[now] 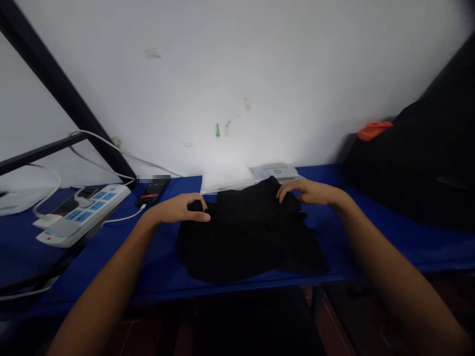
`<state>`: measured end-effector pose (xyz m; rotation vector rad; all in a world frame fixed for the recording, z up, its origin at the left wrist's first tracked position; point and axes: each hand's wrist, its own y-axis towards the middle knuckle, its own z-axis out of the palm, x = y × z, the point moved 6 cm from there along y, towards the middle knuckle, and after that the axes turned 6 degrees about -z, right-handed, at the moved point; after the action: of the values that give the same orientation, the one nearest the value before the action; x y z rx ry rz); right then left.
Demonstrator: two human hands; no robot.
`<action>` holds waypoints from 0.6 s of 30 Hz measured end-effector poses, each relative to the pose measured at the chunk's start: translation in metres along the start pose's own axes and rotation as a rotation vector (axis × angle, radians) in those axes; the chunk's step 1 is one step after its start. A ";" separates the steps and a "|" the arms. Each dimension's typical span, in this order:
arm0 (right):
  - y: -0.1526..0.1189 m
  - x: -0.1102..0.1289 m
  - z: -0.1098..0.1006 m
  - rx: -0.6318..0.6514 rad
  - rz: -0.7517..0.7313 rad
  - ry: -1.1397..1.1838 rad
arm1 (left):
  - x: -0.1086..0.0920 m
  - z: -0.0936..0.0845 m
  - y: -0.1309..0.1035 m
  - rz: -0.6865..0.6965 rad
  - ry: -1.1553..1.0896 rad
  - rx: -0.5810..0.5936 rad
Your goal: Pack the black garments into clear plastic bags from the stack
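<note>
Black cloth is lying between the left fingers, which are standing parted, and the right fingers, curling, grip unclear; probably light, limp, its side edges seemingly offering hold.

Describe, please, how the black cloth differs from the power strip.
The cloth is black, the strip white with blue sockets. The cloth lies spread, its edges uneven; the strip is narrow and straight-sided. The cloth fills more of the picture than the strip. Both lie on blue covering.
</note>
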<state>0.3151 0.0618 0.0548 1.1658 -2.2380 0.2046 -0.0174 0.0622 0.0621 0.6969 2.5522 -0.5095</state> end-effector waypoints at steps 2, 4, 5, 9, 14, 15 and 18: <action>-0.001 -0.005 0.003 0.054 0.031 -0.001 | 0.006 -0.002 0.000 -0.042 0.035 -0.018; -0.003 -0.007 0.002 0.065 0.049 0.008 | 0.012 -0.005 0.000 -0.070 0.049 -0.027; -0.004 -0.009 0.000 0.063 0.054 0.015 | 0.015 -0.007 0.000 -0.082 0.046 -0.027; -0.009 -0.014 -0.004 0.053 0.105 0.038 | 0.024 -0.012 -0.001 -0.099 0.004 0.011; -0.009 -0.010 0.000 0.049 0.222 0.000 | 0.032 -0.016 0.003 -0.097 0.064 -0.084; -0.008 -0.009 0.002 0.055 0.248 -0.026 | 0.035 -0.017 0.005 -0.113 0.110 -0.130; -0.005 -0.008 0.006 0.068 0.275 -0.116 | 0.044 -0.021 0.008 -0.205 0.299 -0.287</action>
<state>0.3198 0.0615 0.0444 0.9206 -2.5086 0.3324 -0.0534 0.0947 0.0557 0.4371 2.9148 -0.0991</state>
